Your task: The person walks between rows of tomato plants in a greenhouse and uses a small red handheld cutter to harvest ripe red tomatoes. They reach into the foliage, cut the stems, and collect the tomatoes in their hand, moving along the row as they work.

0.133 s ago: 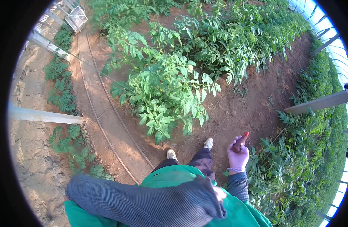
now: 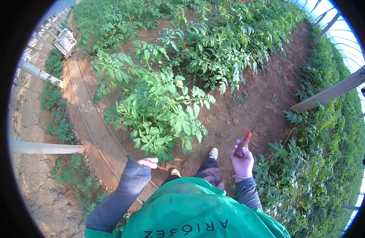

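My right hand (image 2: 242,164), in a thin pale purple glove, is closed around a small dark brown bottle (image 2: 241,150) with a red tip. The tip points up and away from me, over bare soil. On the other side, my left hand (image 2: 148,162) shows only in part past a dark ribbed sleeve (image 2: 130,178). Its fingers reach out to the right, and I see nothing in them. A bushy tomato plant (image 2: 158,115) with yellow-green leaves stands just beyond this hand, apart from it.
Tomato rows (image 2: 226,43) fill the far middle, and dense plants (image 2: 309,170) line the right. Curved rails (image 2: 85,115) run along the left path to a white crate (image 2: 65,41). Pale posts (image 2: 47,147) lean in from the left, another post (image 2: 329,93) from the right.
My left arm has swung from across my body out to the left and forward, bringing the fingers into sight. The plants have shifted left in view. The bottle stays in my right hand.
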